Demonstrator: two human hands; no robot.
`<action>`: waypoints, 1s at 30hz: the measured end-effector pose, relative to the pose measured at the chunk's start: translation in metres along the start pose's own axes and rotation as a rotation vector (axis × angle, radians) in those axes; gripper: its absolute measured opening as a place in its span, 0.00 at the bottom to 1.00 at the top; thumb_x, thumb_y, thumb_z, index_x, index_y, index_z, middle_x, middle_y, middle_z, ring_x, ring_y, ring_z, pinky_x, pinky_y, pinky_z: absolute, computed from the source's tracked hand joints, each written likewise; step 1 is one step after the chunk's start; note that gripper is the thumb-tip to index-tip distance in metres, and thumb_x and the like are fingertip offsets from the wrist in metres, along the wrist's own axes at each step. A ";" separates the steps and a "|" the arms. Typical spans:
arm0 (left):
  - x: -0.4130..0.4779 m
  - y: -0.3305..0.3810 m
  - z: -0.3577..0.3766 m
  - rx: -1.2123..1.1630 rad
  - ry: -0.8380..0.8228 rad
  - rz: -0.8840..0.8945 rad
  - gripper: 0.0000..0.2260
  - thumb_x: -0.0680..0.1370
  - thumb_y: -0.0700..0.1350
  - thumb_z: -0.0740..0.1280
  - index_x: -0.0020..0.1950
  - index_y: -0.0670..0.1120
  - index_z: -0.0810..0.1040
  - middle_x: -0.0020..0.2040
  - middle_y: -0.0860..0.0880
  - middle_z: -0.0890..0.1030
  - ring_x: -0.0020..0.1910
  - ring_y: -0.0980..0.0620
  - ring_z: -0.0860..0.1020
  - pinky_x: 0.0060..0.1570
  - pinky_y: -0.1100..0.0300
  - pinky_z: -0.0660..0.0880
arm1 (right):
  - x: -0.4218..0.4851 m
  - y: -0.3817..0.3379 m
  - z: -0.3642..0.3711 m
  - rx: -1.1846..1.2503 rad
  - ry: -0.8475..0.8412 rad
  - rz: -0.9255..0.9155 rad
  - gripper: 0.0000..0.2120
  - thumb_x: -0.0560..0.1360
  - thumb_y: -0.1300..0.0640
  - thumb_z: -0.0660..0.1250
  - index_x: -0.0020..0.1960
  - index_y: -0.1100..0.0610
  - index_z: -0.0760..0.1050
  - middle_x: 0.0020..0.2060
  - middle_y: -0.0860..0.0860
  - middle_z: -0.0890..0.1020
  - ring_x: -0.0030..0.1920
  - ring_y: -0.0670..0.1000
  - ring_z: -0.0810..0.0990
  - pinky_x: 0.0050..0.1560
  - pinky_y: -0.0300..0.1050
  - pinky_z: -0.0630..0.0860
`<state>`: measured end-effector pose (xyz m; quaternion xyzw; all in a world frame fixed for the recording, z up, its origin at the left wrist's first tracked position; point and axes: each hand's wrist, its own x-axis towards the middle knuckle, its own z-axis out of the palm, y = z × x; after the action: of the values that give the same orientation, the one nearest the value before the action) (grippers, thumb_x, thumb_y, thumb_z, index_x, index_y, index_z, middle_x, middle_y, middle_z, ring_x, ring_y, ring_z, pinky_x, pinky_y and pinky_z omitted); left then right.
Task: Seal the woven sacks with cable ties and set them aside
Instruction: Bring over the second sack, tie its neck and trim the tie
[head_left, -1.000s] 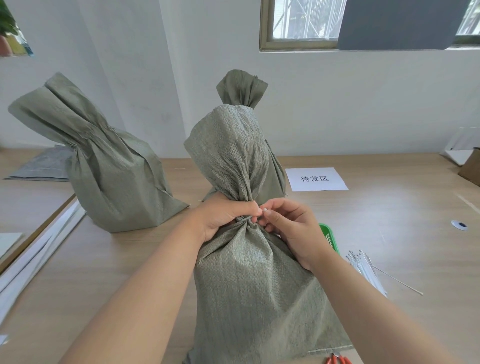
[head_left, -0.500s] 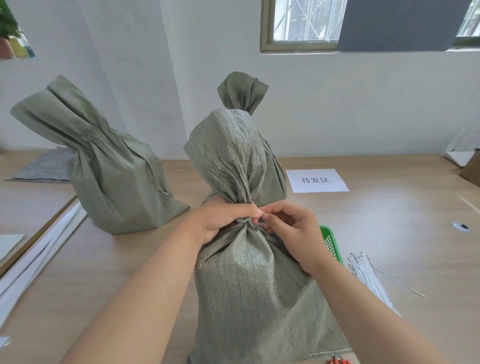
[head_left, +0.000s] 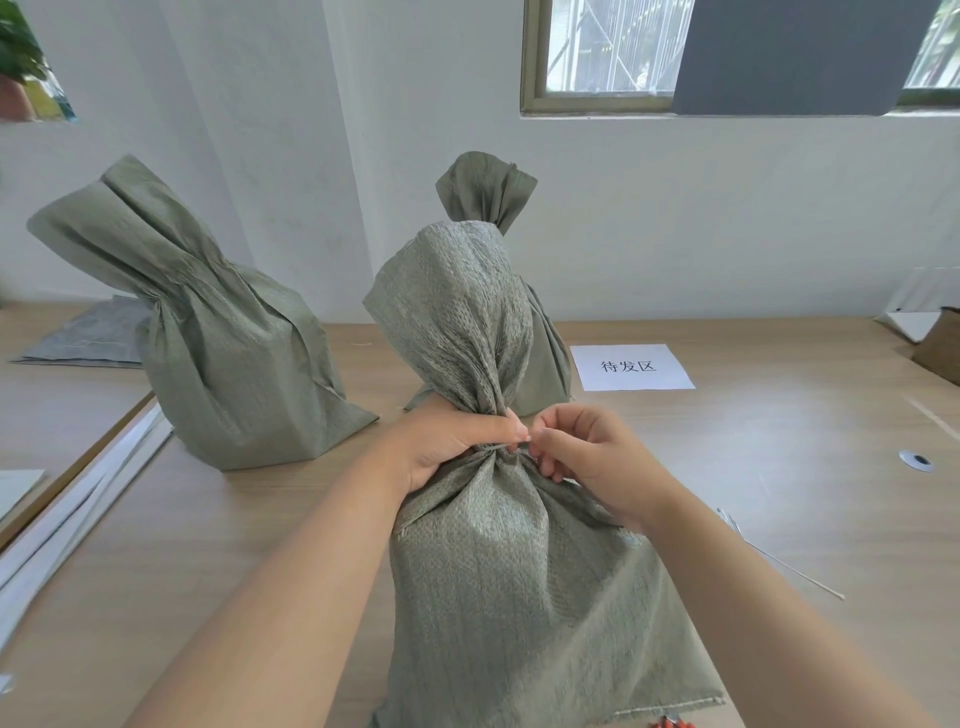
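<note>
Left hand (head_left: 452, 441) is wrapped around the gathered neck of the near sack (head_left: 519, 597), thumb across the front, squeezing the fabric tight. Right hand (head_left: 597, 467) has thumb and forefinger pinched on the thin pale cable tie (head_left: 501, 446) looped round that neck, with the other fingers curled in below. The two thumbs are almost touching.

The near sack stands upright at the middle of the desk's (head_left: 779, 441) near edge, its mouth fanning out above the tie.

- Rear sack (head_left: 485, 189): directly behind it, neck cinched, mostly hidden.
- Left sack (head_left: 234, 364): well apart toward the desk's left edge, neck gathered, top leaning left.
- Paper label (head_left: 631, 366): flat, just right of the rear sack.
- Spare ties (head_left: 784, 564): lying loose to the right, partly behind the right forearm.
- Orange handles (head_left: 675, 721): cut off at the near edge.
</note>
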<state>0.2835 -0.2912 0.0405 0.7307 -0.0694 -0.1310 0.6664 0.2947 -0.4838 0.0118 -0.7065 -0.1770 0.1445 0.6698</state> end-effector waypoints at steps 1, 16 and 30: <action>0.000 0.000 0.000 -0.009 -0.011 0.003 0.08 0.75 0.32 0.71 0.39 0.42 0.82 0.34 0.50 0.84 0.35 0.55 0.82 0.42 0.62 0.77 | -0.001 0.000 0.001 -0.037 0.000 0.000 0.09 0.80 0.65 0.63 0.42 0.58 0.78 0.35 0.53 0.80 0.34 0.47 0.75 0.36 0.39 0.73; -0.002 0.001 0.002 0.154 0.010 0.024 0.04 0.72 0.33 0.76 0.45 0.40 0.86 0.41 0.46 0.85 0.44 0.52 0.82 0.57 0.54 0.78 | -0.012 -0.003 0.009 -0.214 0.082 0.008 0.09 0.82 0.58 0.61 0.43 0.56 0.74 0.29 0.49 0.75 0.31 0.45 0.72 0.37 0.43 0.70; -0.003 0.001 0.003 0.237 -0.034 0.074 0.05 0.68 0.42 0.77 0.42 0.45 0.85 0.44 0.45 0.84 0.47 0.51 0.81 0.64 0.44 0.75 | -0.018 -0.005 0.014 -0.299 0.151 -0.034 0.10 0.81 0.57 0.63 0.40 0.54 0.73 0.27 0.47 0.75 0.28 0.44 0.71 0.34 0.41 0.70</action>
<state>0.2803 -0.2933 0.0416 0.7988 -0.1226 -0.1096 0.5787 0.2724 -0.4794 0.0151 -0.8040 -0.1575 0.0515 0.5711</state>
